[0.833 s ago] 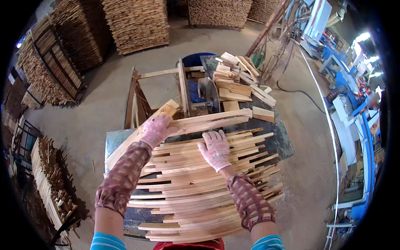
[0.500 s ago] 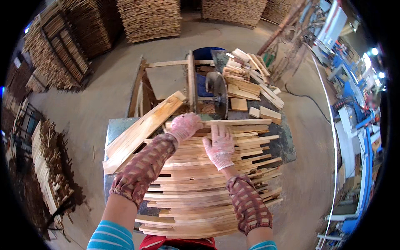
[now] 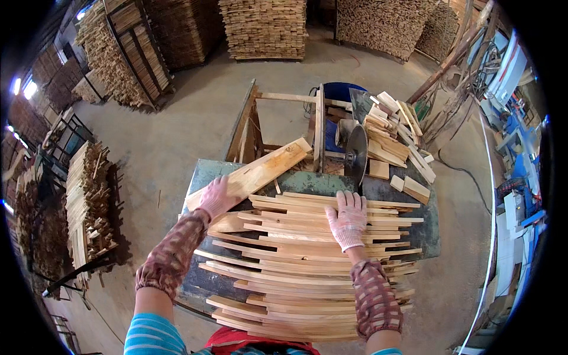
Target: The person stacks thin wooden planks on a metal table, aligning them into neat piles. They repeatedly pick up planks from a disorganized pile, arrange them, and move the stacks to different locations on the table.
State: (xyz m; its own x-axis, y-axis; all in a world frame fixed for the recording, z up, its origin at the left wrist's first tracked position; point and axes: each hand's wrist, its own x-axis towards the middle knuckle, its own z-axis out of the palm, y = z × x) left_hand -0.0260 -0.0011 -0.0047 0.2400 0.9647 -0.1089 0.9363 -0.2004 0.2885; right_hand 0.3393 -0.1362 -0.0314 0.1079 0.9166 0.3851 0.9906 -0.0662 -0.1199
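Note:
My left hand [image 3: 215, 198], in a pinkish work glove, is closed across the left end of a wide wooden board [image 3: 269, 168]. The board lies slanted at the table's far left, with another board's pointed end [image 3: 234, 222] under it. My right hand [image 3: 348, 218], gloved too, rests with fingers stretched out on the far strips of a row of narrow wooden strips [image 3: 296, 260]. These strips lie side by side across the table, their ends uneven. Just beyond my right fingertips a round saw blade [image 3: 357, 155] stands upright.
Offcuts and short blocks [image 3: 387, 139] are piled right of the blade on the dark green tabletop [image 3: 210, 170]. A wooden frame [image 3: 241, 127] stands behind the table. Large stacks of timber [image 3: 263, 29] line the back, and a strip pile [image 3: 86, 201] lies on the left floor.
My left hand has moved left from the far strips onto the wide board. My right hand stays flat on the strips. The view has shifted, so the table appears farther right.

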